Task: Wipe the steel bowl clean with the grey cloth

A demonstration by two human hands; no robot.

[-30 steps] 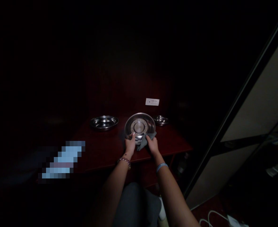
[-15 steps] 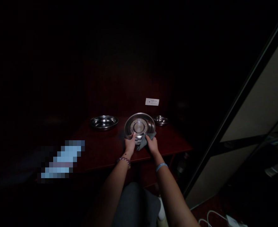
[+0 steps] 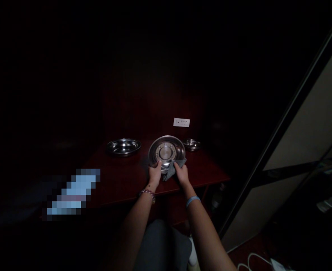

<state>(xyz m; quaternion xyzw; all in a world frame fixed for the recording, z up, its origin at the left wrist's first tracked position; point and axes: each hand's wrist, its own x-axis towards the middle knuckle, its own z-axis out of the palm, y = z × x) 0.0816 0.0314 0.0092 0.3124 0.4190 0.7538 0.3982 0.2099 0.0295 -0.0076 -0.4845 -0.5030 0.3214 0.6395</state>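
Observation:
A round metal basin is tilted up over the desk, its inside facing me. My left hand grips the lower left of its rim, thumb on the inner side. With my right hand I pinch a grey cloth against the lower right rim; the fingers behind are hidden. Left of the basin, a wide shiny metal basin rests on the desk. To the right stands a smaller metal bowl, or several nested ones; the dim light leaves the number unclear.
The dark red desk ends just below my hands. A white wall socket is on the back panel. A blurred-out bright patch lies at the left. Pale sliding doors rise at the right, with a white cable on the floor.
The hands, basin and cloth keep nearly the same pose. The whole view has shifted very slightly.

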